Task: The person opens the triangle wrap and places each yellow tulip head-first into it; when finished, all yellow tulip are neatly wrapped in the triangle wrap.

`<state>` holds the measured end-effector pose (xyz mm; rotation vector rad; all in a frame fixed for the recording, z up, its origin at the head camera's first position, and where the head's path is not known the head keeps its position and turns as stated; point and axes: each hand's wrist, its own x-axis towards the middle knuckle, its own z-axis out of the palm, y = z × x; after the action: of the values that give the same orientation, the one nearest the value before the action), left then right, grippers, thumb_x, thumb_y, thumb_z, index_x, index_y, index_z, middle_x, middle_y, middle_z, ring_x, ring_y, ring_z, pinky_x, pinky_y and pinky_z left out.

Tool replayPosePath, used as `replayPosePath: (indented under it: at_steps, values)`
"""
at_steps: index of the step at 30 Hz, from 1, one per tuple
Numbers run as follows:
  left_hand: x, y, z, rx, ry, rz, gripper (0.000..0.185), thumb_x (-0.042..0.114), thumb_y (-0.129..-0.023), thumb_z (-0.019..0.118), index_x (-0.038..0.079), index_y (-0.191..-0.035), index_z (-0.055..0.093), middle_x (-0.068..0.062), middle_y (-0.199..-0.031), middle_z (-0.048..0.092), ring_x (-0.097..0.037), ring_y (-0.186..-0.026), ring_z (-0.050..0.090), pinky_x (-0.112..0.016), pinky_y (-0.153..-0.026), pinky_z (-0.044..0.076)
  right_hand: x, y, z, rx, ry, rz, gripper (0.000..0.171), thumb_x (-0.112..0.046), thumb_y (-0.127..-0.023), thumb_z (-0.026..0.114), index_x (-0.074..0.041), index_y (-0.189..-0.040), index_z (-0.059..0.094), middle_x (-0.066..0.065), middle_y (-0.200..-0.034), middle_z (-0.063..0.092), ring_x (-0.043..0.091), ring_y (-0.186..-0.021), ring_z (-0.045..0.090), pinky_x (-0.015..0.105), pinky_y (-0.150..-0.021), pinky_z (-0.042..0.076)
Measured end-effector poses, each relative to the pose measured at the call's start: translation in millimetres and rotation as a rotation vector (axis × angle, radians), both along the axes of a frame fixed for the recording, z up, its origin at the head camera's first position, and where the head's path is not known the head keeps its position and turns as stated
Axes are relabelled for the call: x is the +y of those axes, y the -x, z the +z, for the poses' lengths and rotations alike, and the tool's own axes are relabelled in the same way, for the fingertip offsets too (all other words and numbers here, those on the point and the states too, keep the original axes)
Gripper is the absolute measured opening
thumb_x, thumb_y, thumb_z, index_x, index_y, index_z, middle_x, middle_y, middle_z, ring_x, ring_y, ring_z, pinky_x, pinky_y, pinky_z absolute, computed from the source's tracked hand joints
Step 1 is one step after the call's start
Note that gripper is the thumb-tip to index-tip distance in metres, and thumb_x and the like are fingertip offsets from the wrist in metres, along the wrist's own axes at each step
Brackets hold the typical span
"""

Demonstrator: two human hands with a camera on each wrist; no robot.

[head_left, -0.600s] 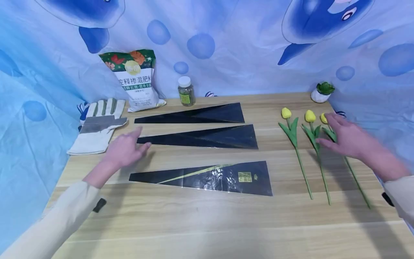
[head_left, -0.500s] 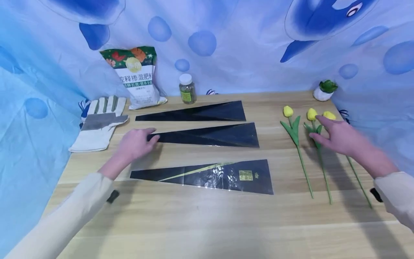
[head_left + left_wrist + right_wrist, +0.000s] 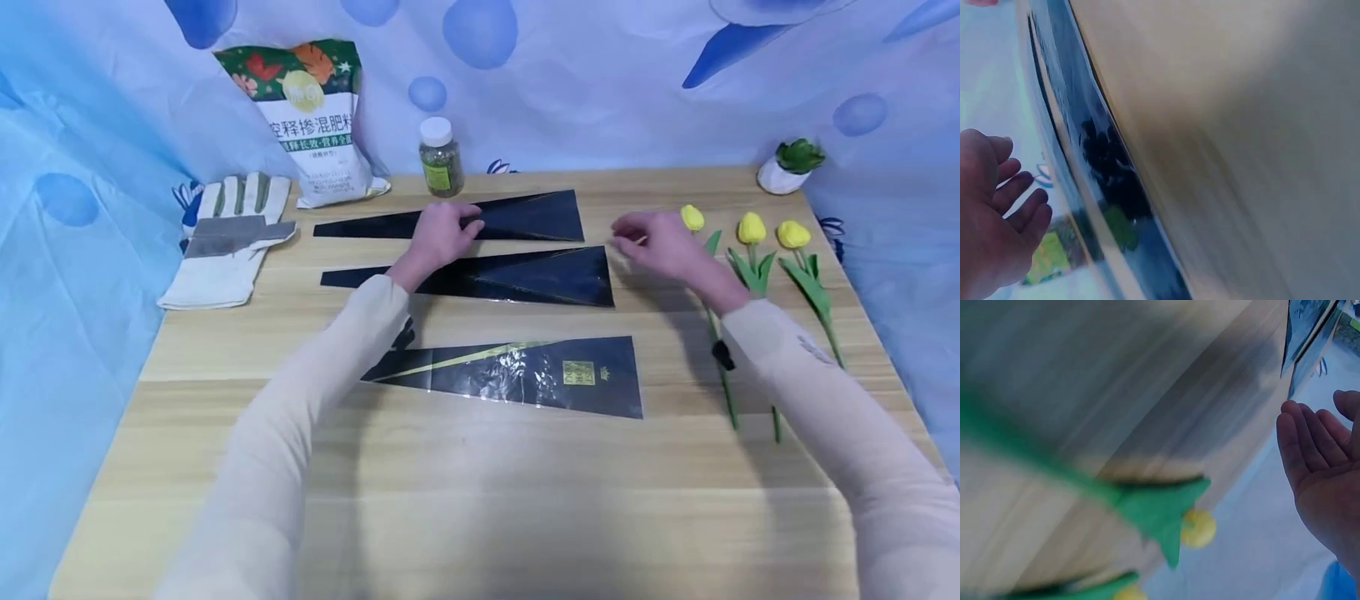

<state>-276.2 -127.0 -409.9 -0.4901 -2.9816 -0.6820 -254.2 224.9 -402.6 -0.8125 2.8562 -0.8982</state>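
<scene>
At the left edge of the table (image 3: 225, 350) lies a work glove (image 3: 225, 237), and behind it stand a fertilizer bag (image 3: 315, 117) and a small jar (image 3: 440, 157). Three black flower sleeves lie flat in a row. The left hand (image 3: 442, 233) rests with relaxed fingers on the far sleeve (image 3: 525, 218), near its middle; it holds nothing. The middle sleeve (image 3: 540, 279) and the near sleeve (image 3: 540, 375) look untouched. The right hand (image 3: 652, 242) hovers just beside the wide end of the far sleeve, fingers loosely spread and empty. Three yellow tulips (image 3: 750, 250) lie to the right, none yet inside a sleeve, so I judge the work is only at its beginning.
</scene>
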Motion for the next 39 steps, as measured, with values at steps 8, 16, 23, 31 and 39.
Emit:
replayPosePath:
  at_steps: [8,16,23,31,39]
  values:
    - [20,18.1,-30.2,-0.107,-0.078,0.000,0.038,0.026,-0.099,0.065,0.007,-0.132,0.066,-0.010,-0.143,0.055,-0.029,-0.137,0.045,-0.036,-0.114,0.031,-32,21.1,-26.4,-0.106,0.151,-0.101,0.029,-0.006,-0.096,0.065,0.010,-0.120,0.065,0.026,-0.111,0.069,0.038,-0.100,0.066,0.048,-0.087,0.054]
    - [25,19.1,-37.9,-0.174,-0.108,0.069,0.036,0.029,-0.098,0.068,0.013,-0.130,0.068,-0.004,-0.144,0.054,-0.025,-0.145,0.032,-0.034,-0.119,0.020,-43,34.1,-23.5,-0.234,0.158,-0.142,0.037,-0.006,-0.099,0.061,0.009,-0.132,0.057,0.027,-0.126,0.063,0.038,-0.117,0.059,0.047,-0.097,0.048]
    - [32,23.4,-28.0,-0.161,-0.200,0.136,0.025,0.027,-0.095,0.072,0.015,-0.116,0.075,-0.002,-0.136,0.060,-0.021,-0.144,0.034,-0.030,-0.116,0.024,-38,37.2,-8.0,-0.293,0.177,-0.195,0.037,-0.005,-0.100,0.059,0.007,-0.134,0.056,0.025,-0.129,0.061,0.036,-0.120,0.058,0.041,-0.094,0.051]
    - [32,20.9,-31.0,-0.169,-0.323,0.209,0.020,0.024,-0.094,0.073,0.013,-0.110,0.078,-0.005,-0.135,0.062,-0.022,-0.142,0.037,-0.027,-0.116,0.024,-39,41.2,-12.2,-0.390,0.247,-0.286,0.036,-0.006,-0.101,0.057,0.001,-0.137,0.056,0.020,-0.127,0.061,0.031,-0.108,0.060,0.029,-0.078,0.054]
    - [33,19.8,-30.4,-0.158,-0.395,0.208,0.020,0.022,-0.095,0.072,0.011,-0.111,0.078,-0.004,-0.128,0.066,-0.019,-0.142,0.038,-0.027,-0.117,0.022,-42,42.1,-10.5,-0.486,0.338,-0.346,0.046,-0.017,-0.103,0.058,-0.003,-0.145,0.048,0.019,-0.136,0.057,0.028,-0.114,0.058,0.035,-0.090,0.052]
